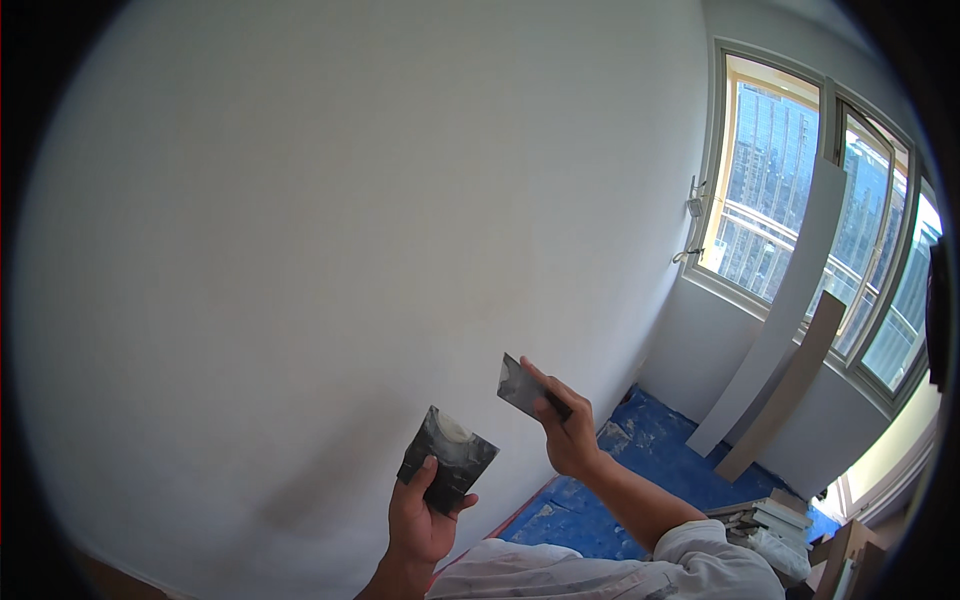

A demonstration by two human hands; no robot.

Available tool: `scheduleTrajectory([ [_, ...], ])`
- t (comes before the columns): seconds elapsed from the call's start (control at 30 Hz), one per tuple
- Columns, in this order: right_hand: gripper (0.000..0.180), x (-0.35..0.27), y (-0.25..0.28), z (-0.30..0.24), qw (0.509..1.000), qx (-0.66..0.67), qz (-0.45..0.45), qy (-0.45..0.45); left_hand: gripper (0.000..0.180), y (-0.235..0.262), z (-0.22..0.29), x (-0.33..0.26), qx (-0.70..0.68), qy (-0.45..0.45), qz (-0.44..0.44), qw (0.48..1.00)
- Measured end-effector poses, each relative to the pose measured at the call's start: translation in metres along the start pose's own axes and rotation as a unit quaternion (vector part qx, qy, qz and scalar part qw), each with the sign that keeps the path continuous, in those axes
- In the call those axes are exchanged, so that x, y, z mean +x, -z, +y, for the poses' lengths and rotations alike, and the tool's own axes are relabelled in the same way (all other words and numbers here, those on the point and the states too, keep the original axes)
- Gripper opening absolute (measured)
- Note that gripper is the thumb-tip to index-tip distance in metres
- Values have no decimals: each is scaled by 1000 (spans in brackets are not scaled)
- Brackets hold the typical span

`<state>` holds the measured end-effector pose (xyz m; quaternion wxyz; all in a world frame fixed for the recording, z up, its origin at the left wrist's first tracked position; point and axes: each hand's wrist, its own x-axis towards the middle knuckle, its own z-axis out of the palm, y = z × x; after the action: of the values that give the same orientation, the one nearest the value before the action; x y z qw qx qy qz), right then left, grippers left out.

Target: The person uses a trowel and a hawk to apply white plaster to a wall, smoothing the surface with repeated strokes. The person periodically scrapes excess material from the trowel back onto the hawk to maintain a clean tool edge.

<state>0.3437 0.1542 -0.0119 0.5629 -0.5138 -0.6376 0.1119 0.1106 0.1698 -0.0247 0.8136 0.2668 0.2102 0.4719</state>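
Note:
My left hand [424, 520] grips a dark, square putty scraper [452, 462] with its thumb across the face; a whitish lump of putty [452, 428] clings near its upper edge. To the right and a little higher, my right hand [568, 425] is closed round a second dark putty scraper [522, 385], whose left end has a pale smear. The two scrapers are apart. Both are held in front of a large white wall [300, 250], and neither visibly touches it. A soft shadow falls on the wall left of my left hand.
At the right are windows [770, 190] with one pane open. A long white board [790, 300] and a brownish board [790, 390] lean there. Blue sheeting [660, 440] covers the floor. Stacked white pieces [775, 520] lie at the lower right. Wires [690, 255] stick out beside the window.

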Motion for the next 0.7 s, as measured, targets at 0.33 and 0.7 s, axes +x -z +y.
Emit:
scheduleTrajectory([
  [0.33, 50, -10, 1, 9, 969, -156, -150, 122, 42, -27, 10, 2, 2, -84, -129, 988],
  [0.7, 35, -13, 15, 2, 694, 604, -168, -353, 73, 15, -1, 52, 578, -498, -239, 601],
])
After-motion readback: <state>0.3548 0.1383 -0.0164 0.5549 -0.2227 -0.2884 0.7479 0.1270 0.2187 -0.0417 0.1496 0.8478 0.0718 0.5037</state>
